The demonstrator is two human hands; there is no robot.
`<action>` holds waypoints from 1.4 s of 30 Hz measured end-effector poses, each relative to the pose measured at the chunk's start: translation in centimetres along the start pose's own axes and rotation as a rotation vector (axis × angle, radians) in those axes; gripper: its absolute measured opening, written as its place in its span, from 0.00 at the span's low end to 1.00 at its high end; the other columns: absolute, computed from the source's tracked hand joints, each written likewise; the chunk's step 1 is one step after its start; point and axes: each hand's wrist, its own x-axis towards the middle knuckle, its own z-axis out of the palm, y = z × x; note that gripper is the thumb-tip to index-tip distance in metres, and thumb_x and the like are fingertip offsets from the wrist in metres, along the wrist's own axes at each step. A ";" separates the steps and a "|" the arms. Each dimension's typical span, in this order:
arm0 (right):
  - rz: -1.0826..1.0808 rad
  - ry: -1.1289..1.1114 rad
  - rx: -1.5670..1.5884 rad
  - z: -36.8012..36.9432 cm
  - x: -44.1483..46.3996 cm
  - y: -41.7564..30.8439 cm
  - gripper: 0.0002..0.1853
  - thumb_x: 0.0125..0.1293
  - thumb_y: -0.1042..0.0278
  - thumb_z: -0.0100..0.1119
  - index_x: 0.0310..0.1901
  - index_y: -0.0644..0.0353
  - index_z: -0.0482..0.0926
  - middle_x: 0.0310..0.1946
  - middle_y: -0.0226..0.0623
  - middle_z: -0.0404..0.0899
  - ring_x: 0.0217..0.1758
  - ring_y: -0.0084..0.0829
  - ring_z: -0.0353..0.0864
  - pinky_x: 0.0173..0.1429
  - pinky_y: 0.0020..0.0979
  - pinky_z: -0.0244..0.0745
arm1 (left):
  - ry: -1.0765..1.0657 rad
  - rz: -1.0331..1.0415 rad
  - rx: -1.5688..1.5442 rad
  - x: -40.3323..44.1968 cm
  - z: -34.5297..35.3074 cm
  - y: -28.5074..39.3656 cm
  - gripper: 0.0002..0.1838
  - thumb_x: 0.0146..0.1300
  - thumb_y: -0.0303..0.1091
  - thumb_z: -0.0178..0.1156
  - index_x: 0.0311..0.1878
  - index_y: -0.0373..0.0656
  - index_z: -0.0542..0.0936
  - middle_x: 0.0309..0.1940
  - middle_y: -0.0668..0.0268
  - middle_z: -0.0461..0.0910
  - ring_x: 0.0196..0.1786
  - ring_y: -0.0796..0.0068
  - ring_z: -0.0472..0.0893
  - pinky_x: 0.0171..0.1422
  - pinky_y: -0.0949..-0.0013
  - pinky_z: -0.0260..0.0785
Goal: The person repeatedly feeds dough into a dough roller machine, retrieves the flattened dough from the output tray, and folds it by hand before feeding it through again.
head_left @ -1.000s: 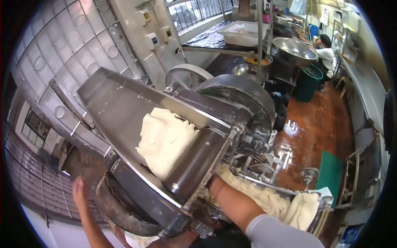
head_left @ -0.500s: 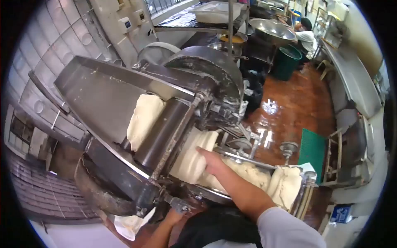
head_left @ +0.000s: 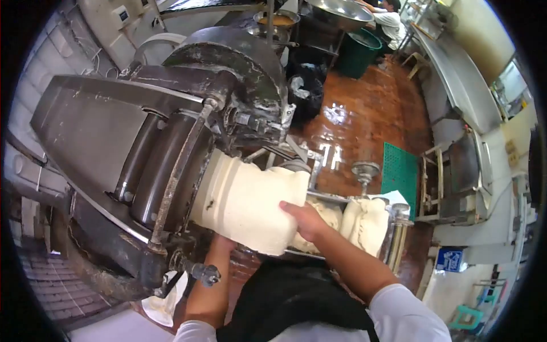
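Note:
A thick, folded dough sheet (head_left: 250,196) hangs out of the rollers (head_left: 162,165) of a dough sheeter. My right hand (head_left: 306,221) grips its outer edge, thumb on top and the other fingers mostly out of sight. By the near edge of the sheet is my left hand (head_left: 225,241), its fingers hidden beneath the dough. More dough (head_left: 364,225) lies folded on the tray at the machine's outlet end. The sheeter's metal feed chute (head_left: 94,122) slopes up to the left, with no dough lump on it.
A large dark wheel cover (head_left: 228,65) stands behind the rollers. A knobbed screw (head_left: 206,275) juts out near my left forearm. Further off are a green bin (head_left: 358,52), a green mat (head_left: 400,171) on the wet red floor, and a person (head_left: 388,25) at the back.
The dough lump on the chute has gone through the rollers, and the sheet on the outlet side is longer. My left hand has risen from below to the dough. The view has shifted right.

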 end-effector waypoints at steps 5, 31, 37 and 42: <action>0.050 0.207 -0.152 -2.5 -4.0 -1.2 0.25 0.59 0.66 0.64 0.55 0.70 0.72 0.46 0.43 0.80 0.46 0.36 0.81 0.51 0.35 0.76 | -0.114 -0.024 -0.288 1.4 0.2 -2.5 0.31 0.70 0.55 0.39 0.68 0.43 0.62 0.66 0.58 0.66 0.65 0.56 0.68 0.70 0.52 0.59; -0.281 -0.404 -0.049 13.6 -9.8 -12.9 0.29 0.69 0.51 0.46 0.63 0.65 0.63 0.58 0.46 0.72 0.59 0.40 0.74 0.62 0.44 0.69 | -0.301 0.479 0.463 -14.9 28.5 23.8 0.16 0.65 0.39 0.58 0.52 0.39 0.75 0.42 0.60 0.79 0.42 0.66 0.80 0.49 0.61 0.75; -0.203 -0.539 -0.373 21.5 -7.4 -13.1 0.22 0.70 0.52 0.46 0.55 0.61 0.71 0.43 0.40 0.79 0.42 0.32 0.81 0.43 0.30 0.77 | 0.401 1.113 1.111 -11.5 21.0 42.8 0.14 0.63 0.38 0.56 0.49 0.41 0.78 0.38 0.65 0.80 0.36 0.74 0.81 0.39 0.65 0.76; -0.111 -0.288 -0.423 17.6 -1.6 -7.4 0.21 0.67 0.51 0.53 0.53 0.59 0.71 0.42 0.37 0.79 0.40 0.30 0.79 0.42 0.29 0.74 | 0.734 0.788 1.453 -5.0 9.8 47.1 0.14 0.63 0.37 0.55 0.49 0.41 0.78 0.40 0.64 0.80 0.38 0.72 0.80 0.42 0.65 0.75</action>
